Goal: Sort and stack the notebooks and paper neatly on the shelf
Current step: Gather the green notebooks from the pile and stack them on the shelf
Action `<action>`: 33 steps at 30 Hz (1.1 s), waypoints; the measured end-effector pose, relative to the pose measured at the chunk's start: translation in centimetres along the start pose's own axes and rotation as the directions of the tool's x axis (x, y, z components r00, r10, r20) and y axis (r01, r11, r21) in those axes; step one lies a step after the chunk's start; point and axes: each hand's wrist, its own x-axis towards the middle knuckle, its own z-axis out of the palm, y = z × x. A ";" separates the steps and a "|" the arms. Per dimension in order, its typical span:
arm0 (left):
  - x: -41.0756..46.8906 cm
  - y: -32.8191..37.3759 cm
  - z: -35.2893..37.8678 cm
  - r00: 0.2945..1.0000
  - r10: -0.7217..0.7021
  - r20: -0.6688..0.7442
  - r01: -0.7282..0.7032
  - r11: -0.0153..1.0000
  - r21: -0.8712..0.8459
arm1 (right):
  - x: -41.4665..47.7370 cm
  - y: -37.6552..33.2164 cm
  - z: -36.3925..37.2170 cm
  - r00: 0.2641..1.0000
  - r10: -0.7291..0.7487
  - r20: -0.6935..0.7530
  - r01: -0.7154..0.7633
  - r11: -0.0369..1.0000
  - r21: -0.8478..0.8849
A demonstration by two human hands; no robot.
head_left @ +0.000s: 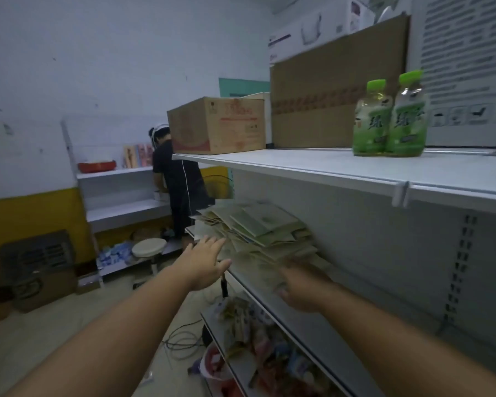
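Observation:
A messy heap of pale green notebooks and paper (262, 227) lies fanned out on the middle shelf (321, 328), some pieces overhanging its front edge. My left hand (205, 262) is stretched out with straight fingers just left of the heap, at the shelf's front edge, holding nothing. My right hand (301, 290) is blurred and reaches onto the near end of the heap. Whether its fingers hold a sheet I cannot make out.
On the top shelf (312, 164) stand two green bottles (390, 118) and cardboard boxes (218, 126). The lower shelf (258, 348) holds packaged goods. A person in black (181, 181) stands at another rack behind. Cables (181, 339) and a round stool (149, 248) are on the floor.

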 end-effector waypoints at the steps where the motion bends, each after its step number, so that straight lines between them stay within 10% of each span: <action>1: 1.0 -0.5 -0.2 1.000 -0.014 0.010 0.014 1.000 -0.007 | 1.7 0.2 -0.1 1.000 -0.013 -0.018 0.013 1.000 -0.011; 14: 13.2 -10.8 -0.5 0.997 -0.055 0.058 0.051 0.996 0.074 | 19.7 0.5 -0.3 0.980 -0.026 -0.198 0.025 1.000 -0.005; 19: 18.9 -12.5 0.4 0.988 0.139 0.067 -0.140 0.990 0.011 | 23.9 0.8 1.2 0.968 0.133 -0.215 -0.140 0.990 -0.014; 28: 25.9 -16.7 0.1 0.901 0.434 0.020 -0.394 0.835 -0.385 | 28.5 -1.9 3.1 0.839 0.507 -0.198 -0.486 0.862 0.147; 33: 29.6 -17.6 -0.4 0.940 0.303 -0.153 -0.313 0.598 -0.738 | 27.5 -3.4 3.3 0.712 0.527 -0.464 -0.450 0.850 0.275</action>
